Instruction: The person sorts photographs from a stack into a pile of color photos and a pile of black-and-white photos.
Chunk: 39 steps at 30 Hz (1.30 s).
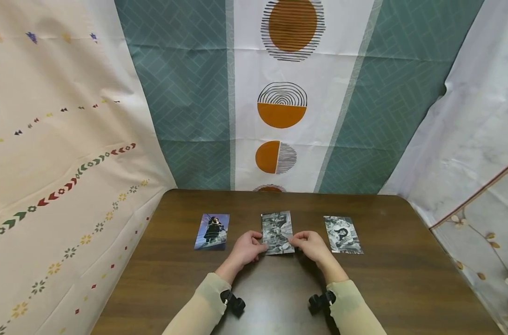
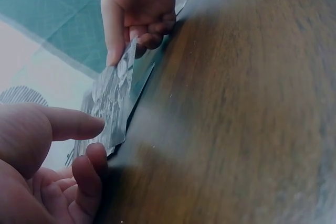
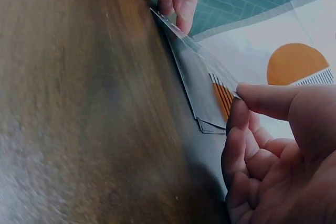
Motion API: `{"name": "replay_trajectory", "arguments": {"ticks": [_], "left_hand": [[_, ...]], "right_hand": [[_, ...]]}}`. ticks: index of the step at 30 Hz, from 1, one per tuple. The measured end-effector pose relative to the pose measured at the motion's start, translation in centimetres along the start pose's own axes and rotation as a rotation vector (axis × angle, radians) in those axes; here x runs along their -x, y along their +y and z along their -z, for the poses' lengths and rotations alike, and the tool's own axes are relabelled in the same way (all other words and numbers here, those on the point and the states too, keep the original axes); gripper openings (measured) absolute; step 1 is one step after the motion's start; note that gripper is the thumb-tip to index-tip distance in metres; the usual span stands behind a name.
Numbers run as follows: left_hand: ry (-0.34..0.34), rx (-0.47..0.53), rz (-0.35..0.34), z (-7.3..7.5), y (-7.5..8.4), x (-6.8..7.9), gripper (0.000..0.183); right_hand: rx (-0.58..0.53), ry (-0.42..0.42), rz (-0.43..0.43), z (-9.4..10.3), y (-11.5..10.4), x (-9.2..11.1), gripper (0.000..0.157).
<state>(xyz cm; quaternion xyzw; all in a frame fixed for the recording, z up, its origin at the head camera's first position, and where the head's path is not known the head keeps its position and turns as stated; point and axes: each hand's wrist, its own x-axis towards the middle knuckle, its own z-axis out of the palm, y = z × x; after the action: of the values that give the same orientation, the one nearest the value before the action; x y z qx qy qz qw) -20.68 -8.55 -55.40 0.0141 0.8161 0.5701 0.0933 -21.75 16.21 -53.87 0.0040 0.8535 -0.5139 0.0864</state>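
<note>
A glossy black-and-white picture card (image 1: 277,232) is at the middle of the table, its near end tilted up. My left hand (image 1: 246,248) pinches its left edge between thumb and fingers. On the opposite edge, my right hand (image 1: 311,245) pinches the card with thumb and index finger, the other fingers curled beneath. Below the raised card, more card edges (image 3: 202,123) show flat on the wood in the right wrist view. To the left lies a blue-purple picture card (image 1: 212,231) with a dark figure. Another black-and-white card (image 1: 343,235) lies to the right.
The brown wooden table (image 1: 162,279) has rounded far corners. Behind it hangs a teal and white cloth (image 1: 187,116) with orange circles. A cream patterned cloth (image 1: 70,163) hangs at the left, a pale marbled one (image 1: 459,153) at the right.
</note>
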Motion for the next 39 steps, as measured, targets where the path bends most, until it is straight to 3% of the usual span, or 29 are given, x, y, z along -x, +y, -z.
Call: {"name": "replay_trajectory", "arguments": {"ticks": [7,18,24,28,39], "left_hand": [[0.003,-0.009,-0.036,0.1,0.1,0.0,0.042],[0.084,0.005,-0.080,-0.4,0.7,-0.2,0.053],[0.109,0.054,-0.102,-0.6,1.0,-0.2,0.054],[0.111,0.067,-0.104,-0.7,1.0,-0.1,0.053],[0.113,0.099,-0.115,-2.2,1.7,-0.3,0.052]], "right_hand": [[-0.056,-0.004,-0.018,0.3,-0.3,0.0,0.028],[-0.156,0.067,0.004,0.1,-0.2,-0.5,0.029],[-0.126,0.130,0.031,0.0,-0.2,-0.5,0.027],[-0.042,0.141,0.052,0.2,-0.3,-0.2,0.029],[0.059,0.054,0.095,2.2,0.6,0.3,0.036]]}}
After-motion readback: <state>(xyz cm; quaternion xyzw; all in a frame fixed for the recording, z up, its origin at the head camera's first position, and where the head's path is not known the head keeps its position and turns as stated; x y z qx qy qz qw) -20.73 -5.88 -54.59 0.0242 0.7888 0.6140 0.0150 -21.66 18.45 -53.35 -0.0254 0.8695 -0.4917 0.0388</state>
